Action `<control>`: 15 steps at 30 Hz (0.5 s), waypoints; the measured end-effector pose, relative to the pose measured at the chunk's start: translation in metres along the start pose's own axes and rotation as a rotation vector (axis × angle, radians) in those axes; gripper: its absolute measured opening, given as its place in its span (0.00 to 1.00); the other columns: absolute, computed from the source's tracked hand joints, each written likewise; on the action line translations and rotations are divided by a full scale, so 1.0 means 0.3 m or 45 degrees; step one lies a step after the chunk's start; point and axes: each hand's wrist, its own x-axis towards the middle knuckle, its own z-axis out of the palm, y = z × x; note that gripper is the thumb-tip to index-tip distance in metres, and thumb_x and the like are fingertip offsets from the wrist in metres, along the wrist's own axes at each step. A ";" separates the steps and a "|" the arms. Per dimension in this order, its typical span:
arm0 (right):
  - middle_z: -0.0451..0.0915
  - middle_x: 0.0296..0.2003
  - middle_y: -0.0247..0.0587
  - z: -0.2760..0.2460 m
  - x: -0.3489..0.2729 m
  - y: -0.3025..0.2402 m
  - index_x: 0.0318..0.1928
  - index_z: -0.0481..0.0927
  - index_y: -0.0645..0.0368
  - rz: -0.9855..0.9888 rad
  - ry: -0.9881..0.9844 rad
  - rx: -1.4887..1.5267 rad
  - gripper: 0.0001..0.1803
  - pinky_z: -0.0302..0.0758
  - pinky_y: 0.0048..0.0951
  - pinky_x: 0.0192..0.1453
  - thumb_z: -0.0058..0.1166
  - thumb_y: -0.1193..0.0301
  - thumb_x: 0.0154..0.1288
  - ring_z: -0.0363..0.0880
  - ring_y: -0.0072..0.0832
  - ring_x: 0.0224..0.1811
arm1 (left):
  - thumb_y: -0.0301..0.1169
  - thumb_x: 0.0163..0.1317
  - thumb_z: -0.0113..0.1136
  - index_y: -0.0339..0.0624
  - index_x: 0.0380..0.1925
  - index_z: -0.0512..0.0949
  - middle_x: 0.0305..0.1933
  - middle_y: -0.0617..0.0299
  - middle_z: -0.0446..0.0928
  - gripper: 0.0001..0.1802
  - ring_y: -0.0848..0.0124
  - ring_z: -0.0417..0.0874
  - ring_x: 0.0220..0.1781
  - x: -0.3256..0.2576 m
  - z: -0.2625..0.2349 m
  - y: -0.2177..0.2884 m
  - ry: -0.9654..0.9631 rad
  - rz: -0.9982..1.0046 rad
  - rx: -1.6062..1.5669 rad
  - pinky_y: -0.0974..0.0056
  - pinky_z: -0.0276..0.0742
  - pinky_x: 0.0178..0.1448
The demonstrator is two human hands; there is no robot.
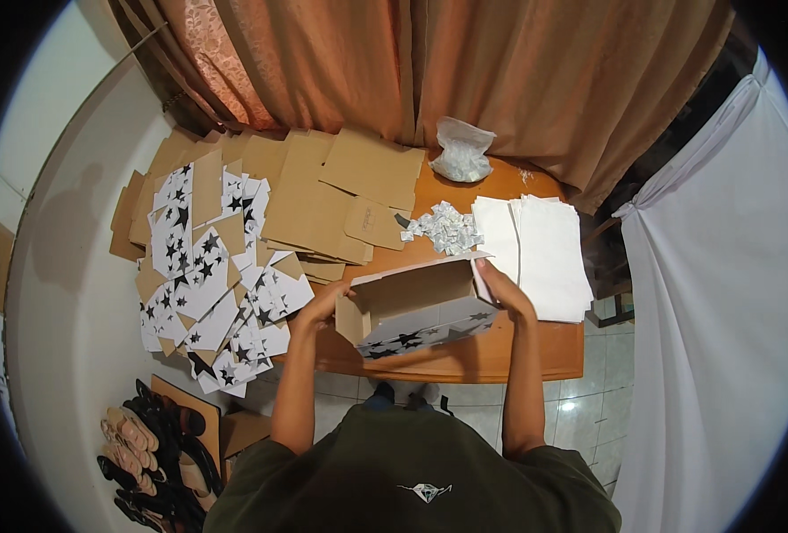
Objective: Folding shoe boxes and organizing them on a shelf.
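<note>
Half-folded cardboard box, brown inside, white with black stars outside (416,313), held over near edge of orange wooden table (536,351). Left hand (323,306) fingers curled on left wall; right hand (500,289) fingers pressed together on right flap. Best to keep both ends braced, crease flaps squarely.

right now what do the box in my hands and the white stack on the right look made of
Box: seemingly thin cardboard, with a raw brown inside, a matte white star-printed outside and creased flaps. White stack: probably paper or tissue sheets, matte with soft thin edges; too far away to be sure.
</note>
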 end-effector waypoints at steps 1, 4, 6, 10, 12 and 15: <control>0.59 0.75 0.64 0.011 0.101 0.127 0.79 0.49 0.68 0.020 0.109 -0.085 0.54 0.56 0.35 0.79 0.39 0.33 0.73 0.57 0.47 0.79 | 0.45 0.70 0.48 0.47 0.42 0.74 0.30 0.66 0.72 0.15 0.73 0.74 0.26 0.042 0.030 0.032 0.042 0.037 0.063 0.65 0.65 0.23; 0.58 0.75 0.64 0.162 0.156 0.137 0.78 0.48 0.69 0.101 0.159 0.066 0.56 0.55 0.37 0.79 0.41 0.33 0.71 0.58 0.49 0.79 | 0.46 0.73 0.45 0.44 0.43 0.74 0.30 0.64 0.71 0.18 0.72 0.73 0.25 0.142 -0.033 -0.031 0.130 0.102 0.173 0.64 0.63 0.21; 0.66 0.70 0.70 0.268 0.152 0.104 0.77 0.51 0.70 0.095 0.320 -0.127 0.56 0.61 0.41 0.76 0.46 0.34 0.70 0.64 0.56 0.75 | 0.44 0.73 0.45 0.39 0.47 0.75 0.33 0.57 0.77 0.20 0.65 0.78 0.29 0.246 -0.087 -0.125 0.176 0.134 0.203 0.59 0.71 0.28; 0.72 0.65 0.71 0.351 0.231 0.194 0.75 0.55 0.72 -0.083 0.546 -0.178 0.52 0.65 0.45 0.73 0.51 0.39 0.70 0.70 0.58 0.70 | 0.41 0.66 0.53 0.38 0.58 0.76 0.53 0.43 0.83 0.25 0.51 0.84 0.53 0.354 -0.074 -0.074 0.292 0.158 0.479 0.54 0.75 0.59; 0.73 0.64 0.70 0.404 0.247 0.192 0.75 0.56 0.73 -0.119 0.588 -0.204 0.51 0.66 0.46 0.72 0.53 0.41 0.71 0.72 0.58 0.68 | 0.43 0.65 0.54 0.39 0.57 0.77 0.56 0.44 0.83 0.26 0.48 0.83 0.58 0.379 -0.071 -0.078 0.419 0.217 0.613 0.51 0.75 0.61; 0.74 0.59 0.75 0.468 0.255 0.207 0.70 0.57 0.75 -0.103 0.792 -0.003 0.48 0.70 0.48 0.67 0.59 0.46 0.70 0.75 0.59 0.63 | 0.42 0.66 0.51 0.40 0.60 0.75 0.58 0.44 0.82 0.26 0.47 0.81 0.61 0.382 -0.037 -0.115 0.482 0.302 0.601 0.49 0.74 0.63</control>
